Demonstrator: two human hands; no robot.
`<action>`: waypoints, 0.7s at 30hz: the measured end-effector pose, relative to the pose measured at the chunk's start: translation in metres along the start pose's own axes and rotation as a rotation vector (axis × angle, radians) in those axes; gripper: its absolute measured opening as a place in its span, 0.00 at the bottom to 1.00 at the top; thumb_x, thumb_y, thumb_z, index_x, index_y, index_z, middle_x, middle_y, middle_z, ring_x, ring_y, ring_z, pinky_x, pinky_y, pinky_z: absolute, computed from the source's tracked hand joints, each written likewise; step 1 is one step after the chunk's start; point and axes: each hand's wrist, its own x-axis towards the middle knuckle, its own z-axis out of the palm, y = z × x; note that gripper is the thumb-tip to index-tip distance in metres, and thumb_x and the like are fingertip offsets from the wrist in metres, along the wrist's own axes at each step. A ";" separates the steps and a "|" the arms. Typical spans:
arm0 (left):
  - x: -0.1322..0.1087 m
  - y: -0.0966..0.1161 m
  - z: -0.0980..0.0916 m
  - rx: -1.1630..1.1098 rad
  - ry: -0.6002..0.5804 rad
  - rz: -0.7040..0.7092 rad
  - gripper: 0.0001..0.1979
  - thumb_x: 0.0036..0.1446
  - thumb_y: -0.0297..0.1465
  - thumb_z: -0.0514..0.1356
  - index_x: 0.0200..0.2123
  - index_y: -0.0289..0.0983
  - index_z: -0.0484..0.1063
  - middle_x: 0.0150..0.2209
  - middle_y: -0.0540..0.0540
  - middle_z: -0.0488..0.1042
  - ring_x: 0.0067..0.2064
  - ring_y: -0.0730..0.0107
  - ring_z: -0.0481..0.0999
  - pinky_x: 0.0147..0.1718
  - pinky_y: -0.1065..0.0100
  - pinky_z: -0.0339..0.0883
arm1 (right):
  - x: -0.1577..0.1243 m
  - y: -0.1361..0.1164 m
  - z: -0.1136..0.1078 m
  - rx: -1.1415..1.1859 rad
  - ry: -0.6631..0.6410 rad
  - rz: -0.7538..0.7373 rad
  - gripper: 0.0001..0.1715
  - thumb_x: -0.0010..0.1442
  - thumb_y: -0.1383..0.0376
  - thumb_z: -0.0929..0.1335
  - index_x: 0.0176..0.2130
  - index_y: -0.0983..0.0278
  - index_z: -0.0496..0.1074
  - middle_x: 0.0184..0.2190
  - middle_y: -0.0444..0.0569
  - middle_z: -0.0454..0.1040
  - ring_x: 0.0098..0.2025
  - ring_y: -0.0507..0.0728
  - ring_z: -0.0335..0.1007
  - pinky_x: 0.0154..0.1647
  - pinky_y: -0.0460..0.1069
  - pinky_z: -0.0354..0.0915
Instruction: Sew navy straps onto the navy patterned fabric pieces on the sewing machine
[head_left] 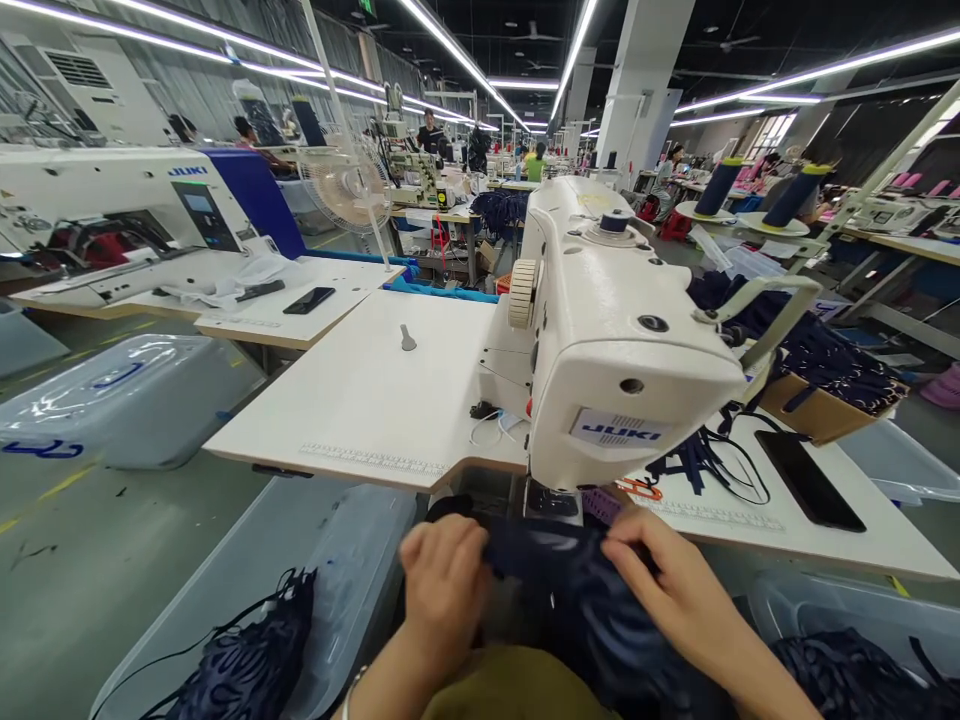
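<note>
Dark navy fabric [555,560] is stretched between my two hands, just in front of the sewing machine [637,320]. My left hand [446,575] grips its left edge with the fingers curled over. At the other edge, my right hand [664,570] pinches the cloth between thumb and fingers. The rest of the fabric hangs down over my lap, its exact garment shape unclear. Right behind the cloth is the machine's sewing end, partly covered by its white head.
The white worktable [375,380] bears a small grey metal piece [407,338]. To the right lie navy straps [697,460] and a black phone [810,480]. A plastic bin [352,540] with navy pieces [247,650] stands low left. A cardboard box [817,405] holds more navy fabric.
</note>
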 end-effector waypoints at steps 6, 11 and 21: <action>0.003 -0.023 -0.003 0.199 -0.058 0.053 0.08 0.61 0.22 0.54 0.41 0.35 0.70 0.40 0.41 0.75 0.46 0.62 0.73 0.47 0.61 0.61 | 0.039 0.003 0.041 -0.705 0.269 -0.366 0.20 0.69 0.65 0.56 0.29 0.62 0.66 0.26 0.52 0.72 0.29 0.58 0.69 0.27 0.50 0.61; 0.013 0.008 0.007 0.024 -0.445 0.559 0.20 0.66 0.24 0.46 0.59 0.38 0.64 0.62 0.48 0.63 0.61 0.65 0.62 0.60 0.62 0.51 | 0.030 0.001 0.038 -0.442 0.154 -0.097 0.12 0.66 0.60 0.59 0.31 0.59 0.64 0.26 0.47 0.71 0.29 0.58 0.69 0.29 0.50 0.62; 0.012 0.021 0.012 -0.012 -0.467 0.355 0.19 0.68 0.25 0.43 0.56 0.36 0.67 0.57 0.45 0.70 0.61 0.66 0.62 0.55 0.64 0.50 | 0.035 0.021 0.034 0.302 0.093 0.226 0.11 0.65 0.55 0.60 0.38 0.60 0.60 0.26 0.39 0.62 0.28 0.52 0.60 0.30 0.46 0.59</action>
